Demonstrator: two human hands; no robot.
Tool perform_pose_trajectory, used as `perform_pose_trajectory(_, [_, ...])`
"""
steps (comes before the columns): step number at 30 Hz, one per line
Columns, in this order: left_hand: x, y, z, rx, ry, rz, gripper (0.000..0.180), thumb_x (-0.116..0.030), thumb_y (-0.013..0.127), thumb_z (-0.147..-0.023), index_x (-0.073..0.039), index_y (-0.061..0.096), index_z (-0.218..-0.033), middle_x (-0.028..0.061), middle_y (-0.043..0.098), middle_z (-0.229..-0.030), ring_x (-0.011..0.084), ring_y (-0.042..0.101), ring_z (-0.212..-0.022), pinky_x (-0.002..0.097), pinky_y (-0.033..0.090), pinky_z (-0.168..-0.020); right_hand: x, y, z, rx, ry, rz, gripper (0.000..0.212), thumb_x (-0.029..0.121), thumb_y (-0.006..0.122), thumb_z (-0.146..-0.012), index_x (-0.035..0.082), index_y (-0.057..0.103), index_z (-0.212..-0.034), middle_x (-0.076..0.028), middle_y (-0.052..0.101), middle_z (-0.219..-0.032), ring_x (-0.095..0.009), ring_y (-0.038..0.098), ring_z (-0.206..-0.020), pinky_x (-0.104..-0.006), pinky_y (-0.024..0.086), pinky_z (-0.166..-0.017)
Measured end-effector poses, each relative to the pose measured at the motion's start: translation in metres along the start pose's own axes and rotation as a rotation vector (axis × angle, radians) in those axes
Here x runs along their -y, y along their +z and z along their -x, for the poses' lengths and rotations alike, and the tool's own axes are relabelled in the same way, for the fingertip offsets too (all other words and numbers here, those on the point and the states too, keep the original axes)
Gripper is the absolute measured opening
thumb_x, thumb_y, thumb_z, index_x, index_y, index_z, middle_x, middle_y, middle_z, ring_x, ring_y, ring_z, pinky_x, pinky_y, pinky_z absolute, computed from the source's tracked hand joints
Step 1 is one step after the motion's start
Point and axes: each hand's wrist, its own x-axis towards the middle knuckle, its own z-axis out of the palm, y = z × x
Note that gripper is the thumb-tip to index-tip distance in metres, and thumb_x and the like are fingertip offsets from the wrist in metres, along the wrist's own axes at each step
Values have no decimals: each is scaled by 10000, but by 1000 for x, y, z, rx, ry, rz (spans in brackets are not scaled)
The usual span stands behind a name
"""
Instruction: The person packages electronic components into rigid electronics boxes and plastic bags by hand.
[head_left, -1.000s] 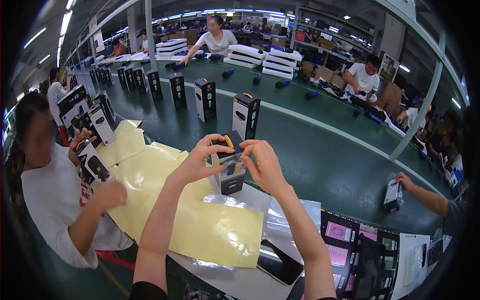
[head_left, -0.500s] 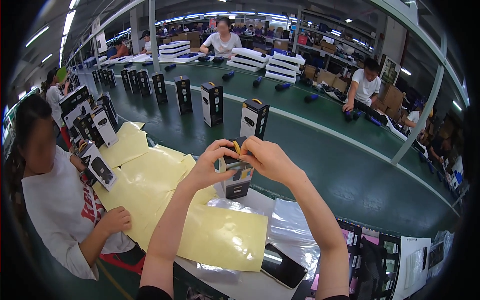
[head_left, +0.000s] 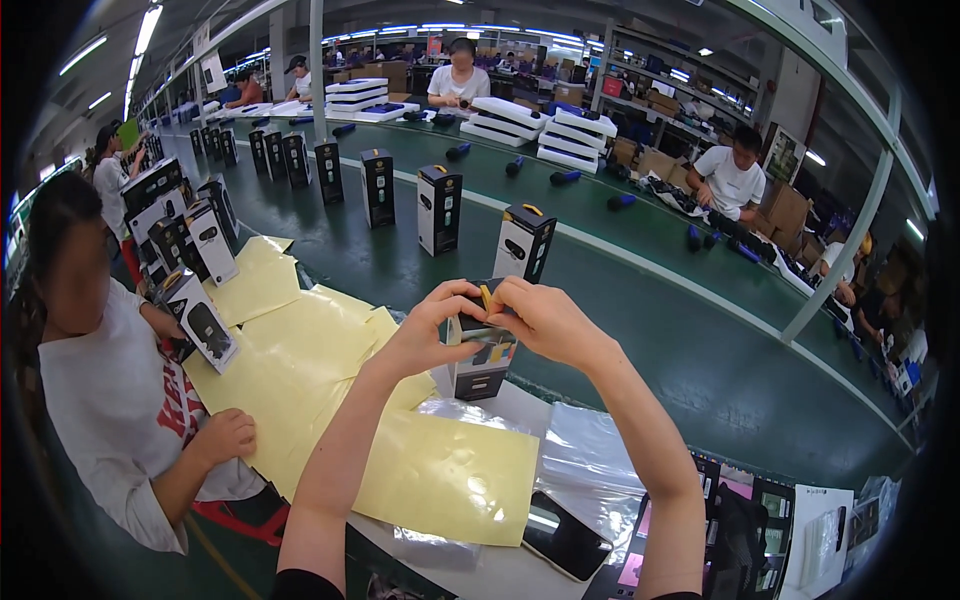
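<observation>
A black and white product box point(head_left: 482, 372) stands upright in front of me at the near edge of the green belt. My left hand point(head_left: 430, 328) is closed around its top left, thumb against the side and fingers at the top edge. My right hand point(head_left: 548, 322) pinches at the yellow strap point(head_left: 487, 297) on the box top. The fingers partly hide the lid and strap. Just behind stands a similar box point(head_left: 525, 243) with a yellow strap on top.
More boxes point(head_left: 438, 210) line the green conveyor point(head_left: 640, 330). Yellow sheets point(head_left: 440, 470), clear plastic bags point(head_left: 590, 440) and a phone point(head_left: 566, 535) lie near my forearms. A co-worker point(head_left: 120, 370) sits at left beside several boxes. A metal post point(head_left: 845, 240) rises at right.
The view has shifted slightly. My hands stay at the box top, the right fingers working at the yellow strap. Across the belt, a person has drawn their hands together, and another has pulled an arm back.
</observation>
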Motion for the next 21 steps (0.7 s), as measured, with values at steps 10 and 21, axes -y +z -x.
perform_pose_trajectory(10, [3, -5, 0, -31, 48, 7, 369, -39, 739, -626, -64, 551, -943, 97, 539, -1136, 297, 442, -1200, 374, 375, -981, -4, 6, -5, -54, -13, -73, 211, 134, 675, -785, 58, 509, -890, -84, 569, -829, -241, 570, -674, -334, 450, -588])
perform_pose_trajectory(21, [2, -10, 3, -35, 28, -16, 386, -39, 748, -621, -69, 529, -938, 96, 547, -1131, 295, 445, -1197, 369, 387, -966, 6, 5, -10, -57, 307, -212, 384, 209, 753, -724, 36, 474, -924, -118, 584, -843, -244, 586, -753, -324, 470, -642])
